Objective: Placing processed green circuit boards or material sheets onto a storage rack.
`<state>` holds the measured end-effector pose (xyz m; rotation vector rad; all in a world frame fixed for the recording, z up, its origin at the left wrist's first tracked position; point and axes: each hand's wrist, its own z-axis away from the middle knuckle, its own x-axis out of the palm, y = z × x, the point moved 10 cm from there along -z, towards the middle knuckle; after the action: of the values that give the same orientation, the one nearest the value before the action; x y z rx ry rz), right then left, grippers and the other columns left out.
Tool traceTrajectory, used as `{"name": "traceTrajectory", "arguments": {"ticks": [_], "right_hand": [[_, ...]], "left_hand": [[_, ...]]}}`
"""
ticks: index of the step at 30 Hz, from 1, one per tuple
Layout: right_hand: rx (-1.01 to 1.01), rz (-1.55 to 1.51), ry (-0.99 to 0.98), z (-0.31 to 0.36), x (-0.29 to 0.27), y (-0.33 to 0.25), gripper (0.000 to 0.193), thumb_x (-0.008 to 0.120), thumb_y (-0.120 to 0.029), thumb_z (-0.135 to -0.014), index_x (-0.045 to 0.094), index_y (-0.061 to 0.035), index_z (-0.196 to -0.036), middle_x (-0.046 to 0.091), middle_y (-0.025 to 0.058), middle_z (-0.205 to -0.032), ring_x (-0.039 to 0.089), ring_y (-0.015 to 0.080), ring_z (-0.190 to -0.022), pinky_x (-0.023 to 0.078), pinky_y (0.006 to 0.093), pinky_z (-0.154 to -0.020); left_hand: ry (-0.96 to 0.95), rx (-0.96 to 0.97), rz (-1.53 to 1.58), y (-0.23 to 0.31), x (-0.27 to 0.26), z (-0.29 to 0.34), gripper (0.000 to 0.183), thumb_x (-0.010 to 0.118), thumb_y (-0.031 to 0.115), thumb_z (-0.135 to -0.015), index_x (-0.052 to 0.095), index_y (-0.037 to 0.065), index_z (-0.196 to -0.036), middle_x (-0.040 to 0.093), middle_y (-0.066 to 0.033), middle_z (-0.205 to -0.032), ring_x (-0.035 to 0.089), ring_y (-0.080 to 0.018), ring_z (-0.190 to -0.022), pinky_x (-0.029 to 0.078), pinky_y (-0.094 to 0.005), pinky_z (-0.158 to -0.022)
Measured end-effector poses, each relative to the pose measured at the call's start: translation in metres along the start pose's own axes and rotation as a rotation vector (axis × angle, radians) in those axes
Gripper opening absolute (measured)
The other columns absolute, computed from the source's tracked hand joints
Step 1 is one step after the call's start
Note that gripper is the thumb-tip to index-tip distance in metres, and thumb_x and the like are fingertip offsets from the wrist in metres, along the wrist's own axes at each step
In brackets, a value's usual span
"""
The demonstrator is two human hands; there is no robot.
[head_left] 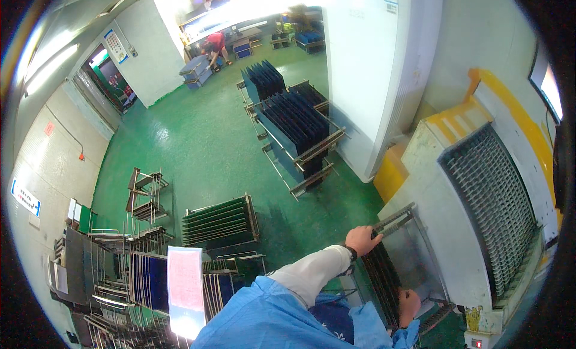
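Note:
Below me on the right, a metal rack [396, 217] holds a row of thin dark boards [381, 283] standing on edge, close together. My left hand [361, 240], with a dark band at its wrist, reaches across to the far end of the row. Its fingers curl over the boards' end. At the near end, my right hand [409, 304] is closed against the boards, with its fingertips partly hidden. How many boards are gripped does not show. Bare space in the rack lies right of the row.
A machine with a mesh conveyor [495, 205] stands close on the right. Racks of dark panels [294, 124] stand ahead beside a white pillar [360, 61]. More loaded racks [219, 220] crowd the left. Far off, a person in red [215, 43] bends over blue bins [197, 70].

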<state>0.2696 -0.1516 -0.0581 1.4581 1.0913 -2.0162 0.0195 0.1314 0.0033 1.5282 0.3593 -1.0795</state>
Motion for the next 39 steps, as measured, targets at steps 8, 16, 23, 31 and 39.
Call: {"name": "traceTrajectory", "arguments": {"ticks": [8,16,23,31,39], "right_hand": [[0.002,-0.002,0.019,0.001,-0.006,-0.007,0.028,0.073,-0.038,-0.086,0.076,-0.0104,-0.086,0.074,0.0130,-0.089,0.069,0.0367,-0.085,0.053,0.0493,-0.073],[0.025,-0.007,0.007,0.003,-0.009,-0.010,0.029,0.071,-0.039,-0.087,0.075,-0.0094,-0.085,0.074,0.0133,-0.088,0.069,0.0368,-0.084,0.053,0.0492,-0.072],[-0.030,-0.054,0.086,0.004,-0.011,-0.010,0.040,0.071,-0.041,-0.087,0.073,-0.0021,-0.083,0.070,0.0200,-0.083,0.067,0.0418,-0.078,0.050,0.0483,-0.069],[-0.034,-0.057,0.085,0.004,-0.011,-0.011,0.039,0.071,-0.041,-0.087,0.073,-0.0020,-0.084,0.070,0.0203,-0.082,0.067,0.0412,-0.077,0.050,0.0478,-0.069],[-0.023,-0.039,0.101,0.003,-0.007,-0.004,0.040,0.072,-0.042,-0.088,0.075,-0.0030,-0.083,0.071,0.0182,-0.082,0.068,0.0386,-0.076,0.051,0.0459,-0.068]], "left_hand": [[0.020,-0.009,-0.008,-0.001,-0.001,-0.001,0.053,0.060,0.054,-0.093,0.070,0.002,-0.097,0.071,-0.0205,-0.094,0.068,-0.0396,-0.093,0.054,-0.0501,-0.083],[0.020,-0.012,0.010,-0.002,-0.001,0.000,0.059,0.056,0.057,-0.095,0.068,-0.001,-0.095,0.070,-0.0237,-0.094,0.067,-0.0422,-0.092,0.053,-0.0515,-0.083],[0.020,-0.007,-0.015,-0.002,0.000,0.000,0.059,0.056,0.058,-0.095,0.068,-0.001,-0.094,0.070,-0.0234,-0.095,0.067,-0.0414,-0.093,0.053,-0.0513,-0.083],[0.021,-0.010,-0.001,-0.002,-0.001,0.001,0.059,0.056,0.058,-0.095,0.067,0.000,-0.094,0.070,-0.0229,-0.094,0.067,-0.0411,-0.094,0.053,-0.0505,-0.085],[0.032,-0.001,-0.003,-0.001,-0.002,0.001,0.058,0.057,0.057,-0.095,0.067,0.000,-0.094,0.070,-0.0228,-0.094,0.067,-0.0410,-0.094,0.053,-0.0508,-0.084]]}}
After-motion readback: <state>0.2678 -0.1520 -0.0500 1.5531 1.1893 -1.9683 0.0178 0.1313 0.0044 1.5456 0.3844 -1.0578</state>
